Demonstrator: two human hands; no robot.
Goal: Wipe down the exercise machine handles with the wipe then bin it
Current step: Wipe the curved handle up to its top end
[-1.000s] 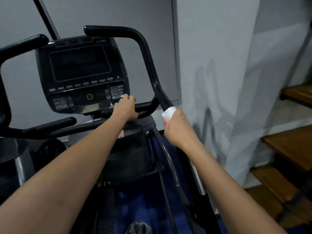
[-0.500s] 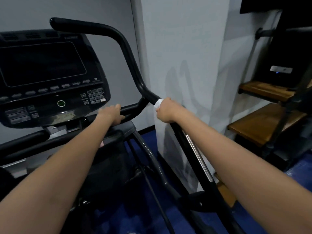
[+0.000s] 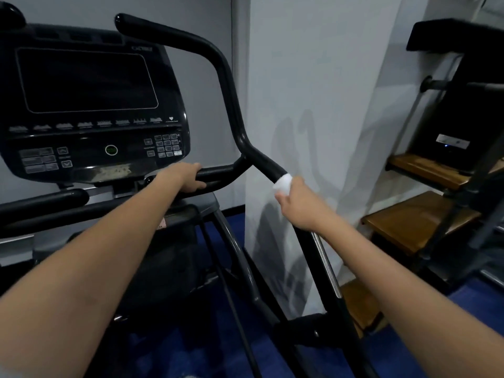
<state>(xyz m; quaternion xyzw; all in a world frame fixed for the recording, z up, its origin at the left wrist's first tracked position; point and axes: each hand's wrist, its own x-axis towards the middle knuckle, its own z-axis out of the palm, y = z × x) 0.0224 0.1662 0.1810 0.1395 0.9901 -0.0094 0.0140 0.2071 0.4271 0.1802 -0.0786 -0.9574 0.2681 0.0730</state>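
On right-hand moving handle (image 3: 231, 105), lower stretch: right hand (image 3: 300, 205), fingers curled round the bar, white wipe (image 3: 282, 184) pinned between palm and bar, a wad of it showing at the upper edge of the fist.

On short horizontal grip (image 3: 218, 173) beneath the console: left hand (image 3: 186, 178), fingers wrapped over the top, bracing; no wipe there.

Beyond the hands: black console (image 3: 90, 105), screen dark, one small green ring lit among the buttons. Second moving handle (image 3: 11, 12) only partly in view at far left. White pillar (image 3: 300, 77) just right of the wiped bar. Wooden steps (image 3: 414, 222) and a dark unit further right. Blue floor (image 3: 477, 309) below. No bin in view.

Stage, as judged: wiping under way on the right handle; upper curve apparently not yet covered; left handle and binning outstanding.

Risks, as judged: wipe bunched, so contact likely on one side of the bar only; wad slipping from the fist on a long stroke upward; handle swinging under push if left-hand brace loosens; knuckles brushing the pillar.
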